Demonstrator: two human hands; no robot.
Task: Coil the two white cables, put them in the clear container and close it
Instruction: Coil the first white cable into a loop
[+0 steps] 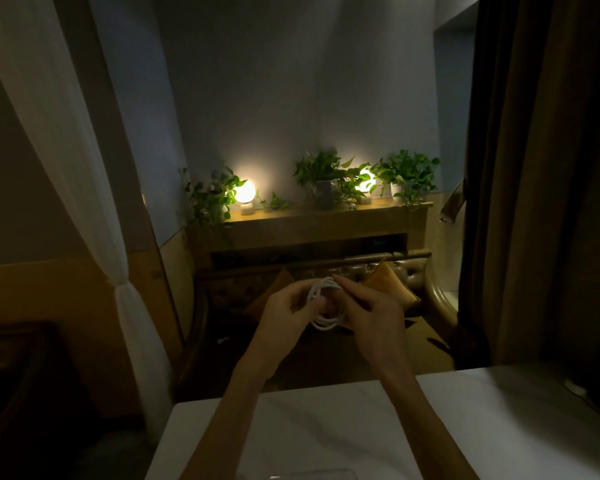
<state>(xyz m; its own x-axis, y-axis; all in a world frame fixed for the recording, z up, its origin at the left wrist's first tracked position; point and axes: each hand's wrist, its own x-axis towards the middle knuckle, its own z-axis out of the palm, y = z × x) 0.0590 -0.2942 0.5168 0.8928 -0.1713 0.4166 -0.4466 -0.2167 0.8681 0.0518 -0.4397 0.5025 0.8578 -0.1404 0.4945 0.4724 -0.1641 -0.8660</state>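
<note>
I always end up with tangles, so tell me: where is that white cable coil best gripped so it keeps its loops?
Probably across the bundled strands at the side of the white cable coil, pinching all loops together. The left hand and right hand already come in from opposite sides, holding it upright in the air, beyond the table edge.

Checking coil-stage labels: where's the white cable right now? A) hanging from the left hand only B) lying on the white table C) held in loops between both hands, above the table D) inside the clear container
C: the white cable sits in loops between the left hand and right hand, raised beyond the white table.
</note>
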